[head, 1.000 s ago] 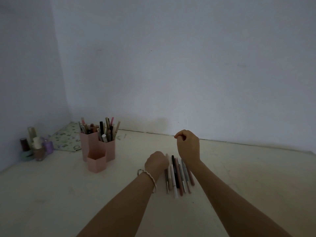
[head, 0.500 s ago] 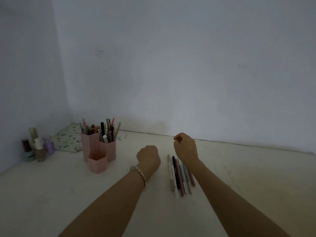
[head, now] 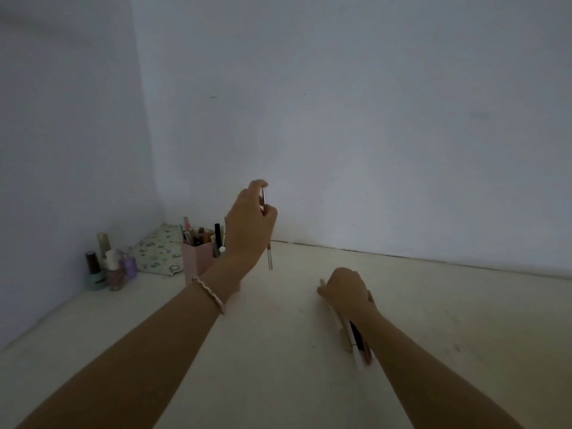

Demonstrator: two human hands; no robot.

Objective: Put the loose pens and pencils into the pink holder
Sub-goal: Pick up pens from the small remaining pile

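My left hand (head: 249,224) is raised above the table and grips a thin pen (head: 269,258) that hangs nearly upright, just right of the pink holder (head: 196,260). The holder stands at the back left, full of pens and pencils, and my left wrist hides part of it. My right hand (head: 345,291) rests low on the row of loose pens (head: 356,342) lying on the table, fingers curled over their far ends. Whether it grips one I cannot tell.
Several small nail-polish bottles (head: 110,264) stand by the left wall. A patterned pouch (head: 156,250) lies behind the holder in the corner. The white wall (head: 371,134) runs close along the table's (head: 278,366) back edge.
My left hand has risen from the table with a pen and moved toward the holder. My right hand has dropped onto the row of loose pens.
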